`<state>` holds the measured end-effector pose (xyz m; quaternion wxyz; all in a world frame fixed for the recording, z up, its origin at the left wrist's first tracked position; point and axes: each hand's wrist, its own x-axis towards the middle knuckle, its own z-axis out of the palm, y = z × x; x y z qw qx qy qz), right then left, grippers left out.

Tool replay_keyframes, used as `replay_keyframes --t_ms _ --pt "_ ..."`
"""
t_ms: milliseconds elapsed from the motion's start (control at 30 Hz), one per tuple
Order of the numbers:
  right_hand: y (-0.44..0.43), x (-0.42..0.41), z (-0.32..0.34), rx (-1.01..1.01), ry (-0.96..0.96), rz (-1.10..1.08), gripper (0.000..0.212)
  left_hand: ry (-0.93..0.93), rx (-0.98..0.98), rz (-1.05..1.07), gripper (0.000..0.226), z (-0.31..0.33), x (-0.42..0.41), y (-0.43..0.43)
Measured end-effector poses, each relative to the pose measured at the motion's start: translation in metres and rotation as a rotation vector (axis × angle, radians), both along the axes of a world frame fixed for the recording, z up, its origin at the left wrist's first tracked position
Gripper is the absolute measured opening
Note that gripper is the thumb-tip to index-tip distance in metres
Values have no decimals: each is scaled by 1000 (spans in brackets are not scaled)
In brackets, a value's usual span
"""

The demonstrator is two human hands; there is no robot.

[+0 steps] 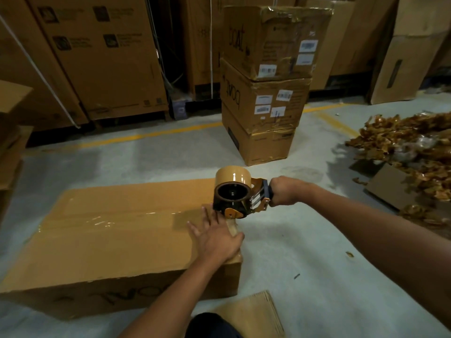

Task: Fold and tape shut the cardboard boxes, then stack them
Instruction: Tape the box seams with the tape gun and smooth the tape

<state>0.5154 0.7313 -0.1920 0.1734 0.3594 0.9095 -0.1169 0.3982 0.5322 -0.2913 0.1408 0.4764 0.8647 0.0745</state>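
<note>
A long brown cardboard box (109,240) lies on the floor in front of me, flaps shut, with a strip of glossy tape (117,218) running along its top seam. My left hand (217,236) presses flat on the box's right end, fingers spread over the tape. My right hand (284,191) grips the handle of a tape dispenser (235,193) with a brown tape roll, held at the box's right edge just past my left fingers. A stack of three taped boxes (266,89) stands behind.
Tall cartons (97,57) line the back wall. A pile of crumpled brown tape scraps (410,147) and a flat cardboard piece (390,189) lie on the right. More cardboard (9,147) stands at the left edge. A flat cardboard sheet (253,313) lies near my knee.
</note>
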Motion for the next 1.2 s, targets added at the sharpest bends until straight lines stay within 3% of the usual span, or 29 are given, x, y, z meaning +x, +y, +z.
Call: replay_keyframes --t_ms 267,400,600,967,1200 --pt "-14 -50 -13 -80 83 42 11 59 35 -21 80 -4 -60 -25" --pt "-10 -43 -21 -117 83 -4 9 68 30 -12 81 -4 -60 -25" --pt "-1 -18 -30 -45 44 -20 22 50 33 5 83 -7 -62 -26" --pt "-11 -42 -27 38 -52 21 9 74 3 -4 86 -1 -58 -23" --pt "-17 -41 -33 16 -49 -24 17 64 -36 -10 82 3 -56 -20"
